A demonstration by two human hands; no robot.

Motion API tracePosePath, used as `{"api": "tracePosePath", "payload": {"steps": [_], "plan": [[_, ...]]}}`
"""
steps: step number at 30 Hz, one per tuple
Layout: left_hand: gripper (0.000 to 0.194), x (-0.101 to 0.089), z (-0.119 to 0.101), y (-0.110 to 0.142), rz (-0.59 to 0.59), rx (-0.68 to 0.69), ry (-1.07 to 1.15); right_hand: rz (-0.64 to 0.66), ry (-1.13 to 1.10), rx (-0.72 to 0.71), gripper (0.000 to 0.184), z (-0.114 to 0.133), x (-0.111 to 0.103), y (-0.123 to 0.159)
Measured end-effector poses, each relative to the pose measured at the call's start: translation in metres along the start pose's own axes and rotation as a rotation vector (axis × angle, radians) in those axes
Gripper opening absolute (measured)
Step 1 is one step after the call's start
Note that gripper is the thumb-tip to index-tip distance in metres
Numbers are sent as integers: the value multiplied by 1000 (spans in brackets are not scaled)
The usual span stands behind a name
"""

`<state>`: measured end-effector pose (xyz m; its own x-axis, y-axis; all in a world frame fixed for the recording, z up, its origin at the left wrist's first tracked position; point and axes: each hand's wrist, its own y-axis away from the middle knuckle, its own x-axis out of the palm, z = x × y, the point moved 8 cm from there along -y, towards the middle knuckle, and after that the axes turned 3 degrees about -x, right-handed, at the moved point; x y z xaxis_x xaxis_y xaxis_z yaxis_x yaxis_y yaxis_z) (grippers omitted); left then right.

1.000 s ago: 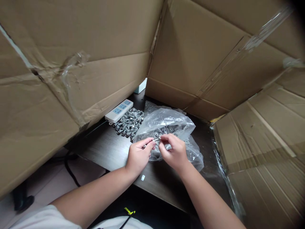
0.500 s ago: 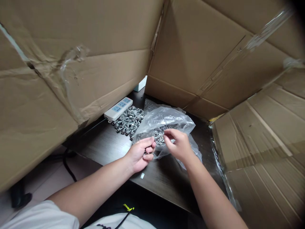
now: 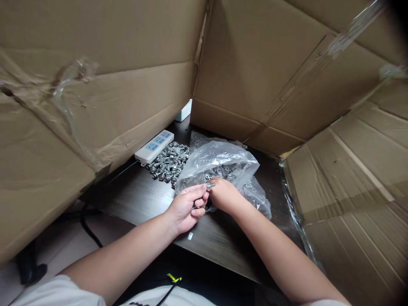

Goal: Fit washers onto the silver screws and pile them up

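Observation:
My left hand (image 3: 188,208) is closed, with thumb and fingertips pinching a small metal bolt (image 3: 211,185) whose shank points right. The other fingers are curled into the palm; anything else in them is hidden. Right beside the bolt, my right hand (image 3: 225,194) is curled with its back toward me, at the mouth of a clear plastic bag (image 3: 219,154). Its fingertips are hidden, and I cannot see what is in them. Metal nuts (image 3: 208,176) lie inside the bag. To the left of it, a heap of metal bolts (image 3: 170,161) is spread on the dark table (image 3: 137,197).
A white power strip (image 3: 155,147) lies behind the bolt heap. Tall cardboard panels (image 3: 143,97) stand to the left, back and right. A small white scrap (image 3: 190,236) is close to the front edge, and a white box (image 3: 184,111) sits at the back.
My right hand has moved left and curled, from above the nuts to beside my left hand. The bolt now shows past my left fingertips. The view has shifted slightly.

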<state>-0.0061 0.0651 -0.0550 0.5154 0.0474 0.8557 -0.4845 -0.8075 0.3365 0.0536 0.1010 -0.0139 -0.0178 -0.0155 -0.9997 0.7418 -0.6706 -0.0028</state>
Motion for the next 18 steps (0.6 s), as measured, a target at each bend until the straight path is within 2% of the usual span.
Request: {"api": "tracePosePath", "payload": {"steps": [11, 14, 18], "plan": [[8, -1, -2, 0, -19, 28, -19, 74, 30, -126, 12, 7, 9, -13], [10, 0, -3, 0, -20, 38, -25, 34, 1, -102, 10, 4, 0, -13], [17, -2, -9, 2, -30, 98, -37, -115, -61, 7, 17, -4, -26, -1]]}}
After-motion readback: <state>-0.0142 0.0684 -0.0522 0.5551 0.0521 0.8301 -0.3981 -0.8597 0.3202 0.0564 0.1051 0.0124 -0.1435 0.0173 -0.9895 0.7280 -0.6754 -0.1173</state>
